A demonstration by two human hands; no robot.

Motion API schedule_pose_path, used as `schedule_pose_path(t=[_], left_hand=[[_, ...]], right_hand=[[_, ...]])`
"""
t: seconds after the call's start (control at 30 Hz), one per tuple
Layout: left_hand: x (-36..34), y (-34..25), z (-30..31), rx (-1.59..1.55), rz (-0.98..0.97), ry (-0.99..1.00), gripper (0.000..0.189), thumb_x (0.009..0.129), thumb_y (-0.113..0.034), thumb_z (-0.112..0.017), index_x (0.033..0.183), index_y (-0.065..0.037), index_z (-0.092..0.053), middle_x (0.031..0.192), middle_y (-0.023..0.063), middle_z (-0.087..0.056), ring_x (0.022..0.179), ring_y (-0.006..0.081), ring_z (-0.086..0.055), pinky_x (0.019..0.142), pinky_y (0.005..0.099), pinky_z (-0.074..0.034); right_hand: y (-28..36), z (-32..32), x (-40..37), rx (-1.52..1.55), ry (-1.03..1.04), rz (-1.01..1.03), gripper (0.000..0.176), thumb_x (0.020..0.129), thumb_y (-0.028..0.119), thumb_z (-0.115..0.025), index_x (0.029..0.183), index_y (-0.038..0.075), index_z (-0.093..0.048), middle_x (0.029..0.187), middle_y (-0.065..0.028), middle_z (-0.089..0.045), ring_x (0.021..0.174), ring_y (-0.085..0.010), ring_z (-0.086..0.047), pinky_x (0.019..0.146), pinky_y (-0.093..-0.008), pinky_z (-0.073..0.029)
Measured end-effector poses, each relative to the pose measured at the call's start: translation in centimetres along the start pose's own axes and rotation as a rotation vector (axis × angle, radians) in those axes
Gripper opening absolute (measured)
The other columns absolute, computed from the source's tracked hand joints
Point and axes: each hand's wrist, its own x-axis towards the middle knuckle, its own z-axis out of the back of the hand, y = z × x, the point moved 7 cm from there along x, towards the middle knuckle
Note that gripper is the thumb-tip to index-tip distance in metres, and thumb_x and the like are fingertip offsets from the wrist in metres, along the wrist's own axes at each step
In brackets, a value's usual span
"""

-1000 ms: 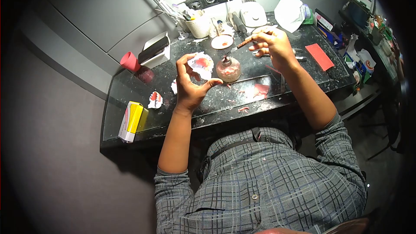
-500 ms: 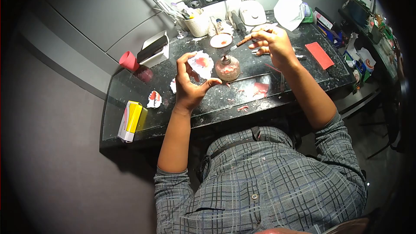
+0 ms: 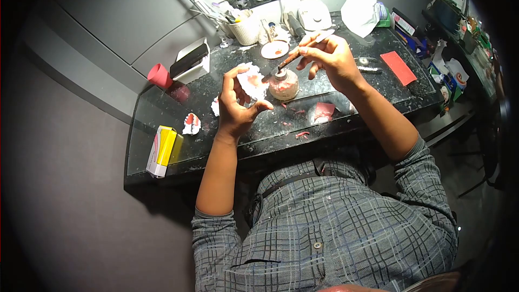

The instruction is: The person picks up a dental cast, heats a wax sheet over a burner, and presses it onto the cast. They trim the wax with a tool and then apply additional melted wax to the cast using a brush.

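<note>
My left hand (image 3: 236, 103) holds a white plaster cast (image 3: 252, 82) with pink material on it, its fingers behind the cast and its thumb stretched out to the right. Between my right hand's (image 3: 327, 59) thumb and fingers is a slim brown-handled tool (image 3: 291, 59), slanting down to the left. The tool's lower end is at the top of a round glass burner (image 3: 284, 87); whether they touch is unclear. A small cast with red material (image 3: 191, 124) lies left of my left hand. A piece of pink sheet (image 3: 324, 111) rests in front of the burner.
A yellow and white box (image 3: 163, 152) stands at the left edge. Behind it are a pink cup (image 3: 160, 76) and a white tray (image 3: 201, 68). A small dish (image 3: 275, 50) and a pen holder (image 3: 246, 31) stand at the back. A red sheet (image 3: 399, 68) lies on the right.
My right hand has moved slightly left and down, bringing the tool's end to the burner top. The cast in my left hand has tilted a little.
</note>
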Motion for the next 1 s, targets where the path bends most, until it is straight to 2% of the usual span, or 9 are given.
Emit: schedule_pose_path(t=[0.1,0.23,0.3,0.77,0.83,0.87,0.93,0.97,1.0], left_hand=[[-0.1,-0.1,0.0,0.020,-0.008,0.001,0.103,0.061,-0.037,-0.097,0.138,-0.002,-0.038,0.125,0.0106,-0.058,0.116,0.0178,-0.059,0.103,0.0338,-0.050],[0.0,-0.4,-0.1,0.073,-0.031,0.000,0.102,0.061,-0.034,-0.098,0.138,-0.003,-0.039,0.126,0.0108,-0.057,0.116,0.0178,-0.059,0.103,0.0339,-0.050],[0.0,-0.3,-0.1,0.087,-0.039,-0.003,0.102,0.061,-0.034,-0.098,0.138,-0.003,-0.039,0.126,0.0108,-0.057,0.116,0.0178,-0.059,0.103,0.0338,-0.050],[0.1,-0.3,0.0,0.195,-0.076,0.000,0.105,0.059,-0.035,-0.098,0.140,-0.002,-0.039,0.128,0.0119,-0.056,0.117,0.0197,-0.059,0.104,0.0356,-0.050],[0.1,-1.6,-0.5,0.169,-0.039,0.003,0.100,0.069,-0.041,-0.093,0.143,-0.002,-0.038,0.128,0.0111,-0.056,0.117,0.0203,-0.059,0.101,0.0343,-0.050],[0.2,-1.4,-0.4,0.169,-0.040,0.002,0.100,0.069,-0.041,-0.093,0.143,-0.002,-0.038,0.128,0.0111,-0.056,0.117,0.0203,-0.059,0.101,0.0343,-0.050],[0.5,-0.9,0.0,0.048,-0.080,0.019,0.092,0.082,-0.051,-0.082,0.145,-0.002,-0.035,0.126,0.0102,-0.056,0.116,0.0202,-0.058,0.099,0.0330,-0.050],[0.2,-0.4,0.3,0.071,-0.060,-0.013,0.087,0.091,-0.061,-0.066,0.146,-0.002,-0.033,0.121,0.0109,-0.059,0.103,0.0173,-0.060,0.089,0.0305,-0.051],[0.1,-0.1,0.7,0.073,-0.060,-0.014,0.087,0.091,-0.061,-0.066,0.146,-0.002,-0.033,0.121,0.0109,-0.059,0.103,0.0173,-0.060,0.089,0.0305,-0.051]], right_hand=[[-0.1,0.3,0.0,-0.026,-0.004,0.017,0.017,0.094,0.009,-0.069,0.105,-0.003,-0.063,0.099,-0.0200,-0.073,0.077,-0.0221,-0.073,0.051,-0.0260,-0.057],[0.3,0.1,0.0,-0.043,0.031,0.038,0.017,0.094,0.008,-0.068,0.106,-0.002,-0.062,0.099,-0.0200,-0.073,0.078,-0.0219,-0.073,0.053,-0.0265,-0.057],[0.6,0.0,-0.2,-0.036,0.010,0.059,0.020,0.094,0.007,-0.069,0.108,-0.007,-0.065,0.097,-0.0177,-0.074,0.077,-0.0208,-0.075,0.054,-0.0250,-0.058],[0.7,0.1,-0.2,-0.056,0.026,0.072,0.017,0.094,0.006,-0.069,0.106,-0.004,-0.064,0.097,-0.0161,-0.074,0.078,-0.0194,-0.074,0.055,-0.0254,-0.058],[0.8,0.3,-0.1,-0.052,0.025,0.068,0.016,0.094,0.006,-0.069,0.106,-0.004,-0.064,0.096,-0.0159,-0.074,0.077,-0.0195,-0.074,0.055,-0.0258,-0.058],[1.0,0.8,0.0,-0.060,-0.021,0.068,0.016,0.094,0.006,-0.069,0.105,-0.004,-0.065,0.095,-0.0154,-0.074,0.077,-0.0196,-0.074,0.054,-0.0263,-0.058],[1.1,1.5,0.2,-0.067,-0.065,0.068,0.016,0.093,0.007,-0.069,0.104,-0.004,-0.065,0.093,-0.0149,-0.074,0.076,-0.0196,-0.074,0.054,-0.0269,-0.058],[0.7,2.2,0.3,-0.105,-0.134,0.019,0.016,0.093,0.008,-0.069,0.103,-0.004,-0.066,0.093,-0.0142,-0.073,0.076,-0.0195,-0.074,0.054,-0.0273,-0.059],[0.4,2.9,0.3,-0.142,-0.203,-0.029,0.016,0.092,0.009,-0.069,0.101,-0.004,-0.066,0.092,-0.0136,-0.073,0.075,-0.0193,-0.074,0.054,-0.0277,-0.059]])
